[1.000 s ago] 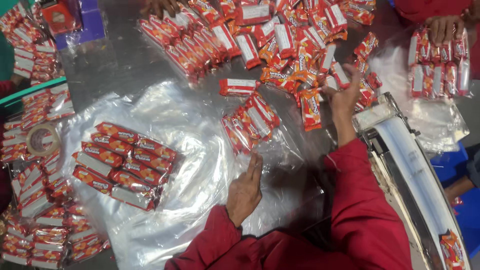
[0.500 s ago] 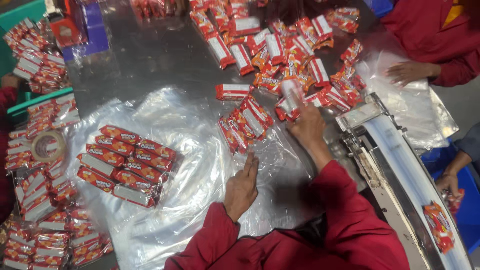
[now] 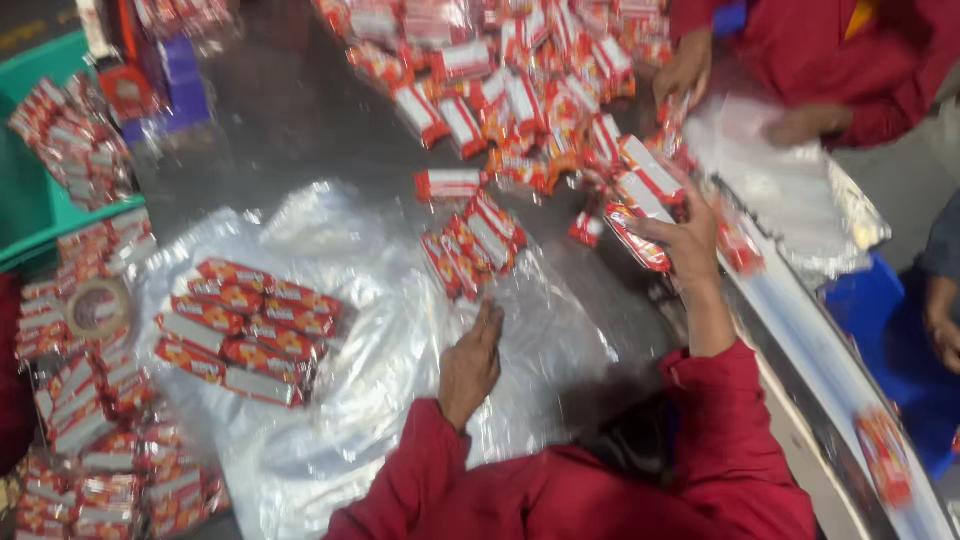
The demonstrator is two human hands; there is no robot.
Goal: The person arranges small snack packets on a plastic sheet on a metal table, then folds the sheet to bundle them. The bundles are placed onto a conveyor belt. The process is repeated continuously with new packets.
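Note:
My left hand (image 3: 470, 365) lies flat on a clear plastic bag (image 3: 400, 340) spread on the dark table, fingers pointing at a small row of red-and-white snack packets (image 3: 472, 243). My right hand (image 3: 692, 245) is raised at the right, closed on a few red-and-white packets (image 3: 637, 232). A neat block of the same packets (image 3: 245, 330) lies on the plastic to the left. A big loose pile of packets (image 3: 520, 90) covers the far side of the table. Both my sleeves are red.
A co-worker in red at the top right has one hand (image 3: 685, 68) in the pile and the other on a plastic bag (image 3: 800, 180). A metal machine rail (image 3: 830, 370) runs down the right. A green crate (image 3: 30, 215), a tape roll (image 3: 97, 308) and filled bags (image 3: 100, 470) sit at the left.
My right hand has drawn back from the far pile toward the right edge, carrying packets. My left hand has stayed on the plastic bag. The view has shifted slightly.

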